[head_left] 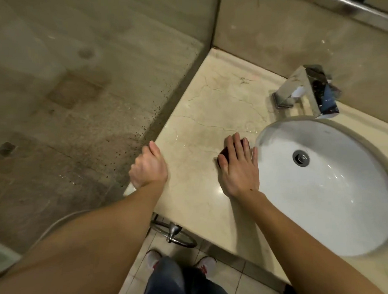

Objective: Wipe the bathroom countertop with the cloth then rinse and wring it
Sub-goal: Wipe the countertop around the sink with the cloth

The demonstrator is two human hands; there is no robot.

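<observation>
A beige marble countertop [209,106] runs from the left glass panel to the sink. My right hand [239,167] lies flat, palm down, pressing a small dark red cloth [223,153] onto the counter just left of the basin; only a corner of the cloth shows beneath the fingers. My left hand [148,168] rests on the counter's left edge with its fingers curled over the side, holding nothing I can see. The white oval sink [344,207] has a metal drain [300,158].
A square chrome faucet [307,90] stands behind the basin. A spotted glass shower panel [77,107] borders the counter's left side. A chrome ring [173,233] hangs under the front edge. My shoes and legs stand on the tiled floor below.
</observation>
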